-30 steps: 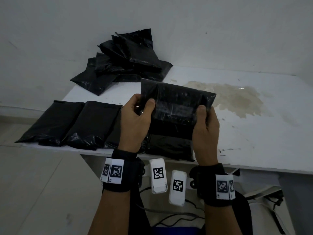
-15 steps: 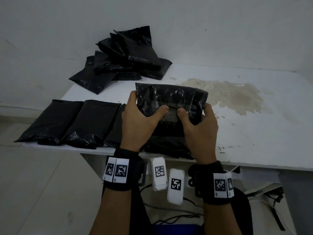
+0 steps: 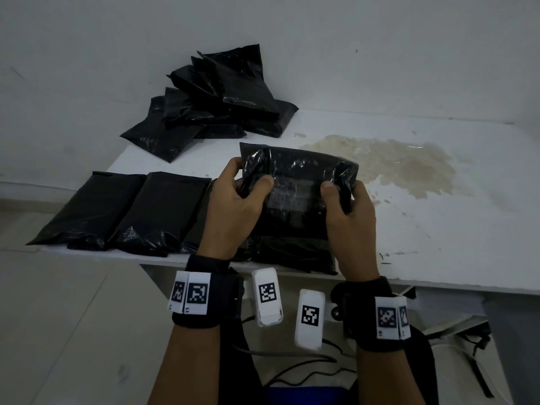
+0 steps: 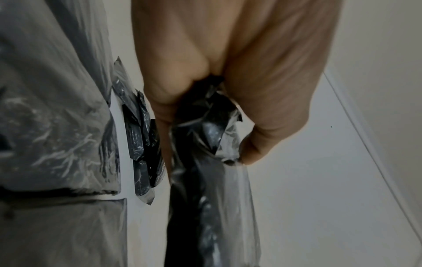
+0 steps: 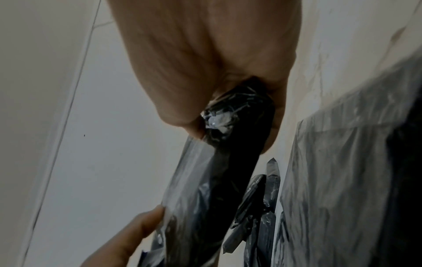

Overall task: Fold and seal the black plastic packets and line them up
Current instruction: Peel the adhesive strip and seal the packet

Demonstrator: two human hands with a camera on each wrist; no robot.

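I hold one black plastic packet up above the table's front edge, its top folded toward me. My left hand grips its left end, thumb on the front, fingers behind. My right hand grips the right end the same way. In the left wrist view the left hand pinches the crumpled packet end. The right wrist view shows the right hand clamped on the other packet end. A row of folded packets lies along the front edge at left, continuing under my hands.
A loose heap of black packets lies at the back left corner against the wall. The white table has a brownish stain to the right of my hands. Below the edge hang cables and a bag.
The packet's top flap has come down toward me and the packet sits lower. Both thumbs slid together to the middle half a second ago, then back out to the two ends.
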